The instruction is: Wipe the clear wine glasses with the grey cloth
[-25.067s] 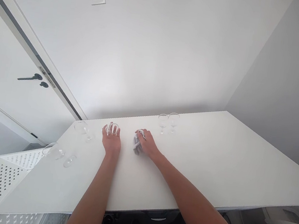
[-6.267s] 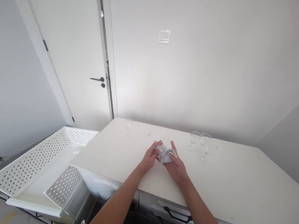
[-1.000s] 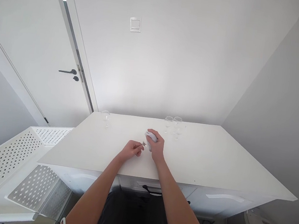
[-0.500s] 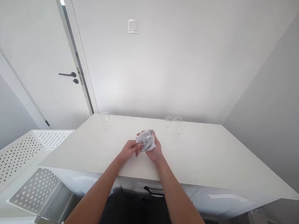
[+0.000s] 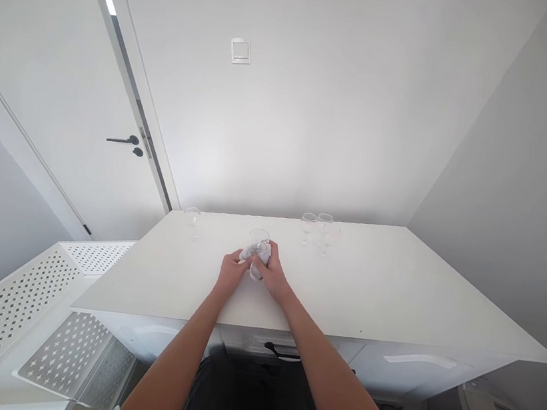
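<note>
A clear stemmed glass (image 5: 259, 237) stands upright between my hands over the middle of the white table (image 5: 393, 295). My left hand (image 5: 231, 273) is closed on its lower part. My right hand (image 5: 272, 273) presses a pale grey cloth (image 5: 261, 255) around the bowl and stem. The foot of the glass is hidden by the cloth and my fingers.
One glass (image 5: 192, 216) stands alone at the table's back left. A group of three glasses (image 5: 319, 228) stands at the back right. A white perforated metal rack (image 5: 12, 312) lies left of the table, below a door (image 5: 54, 109) with a black handle.
The glass was tipped over and wrapped in the cloth half a second ago; now it is upright, rim up. Both hands have shifted a little left and closer together.
</note>
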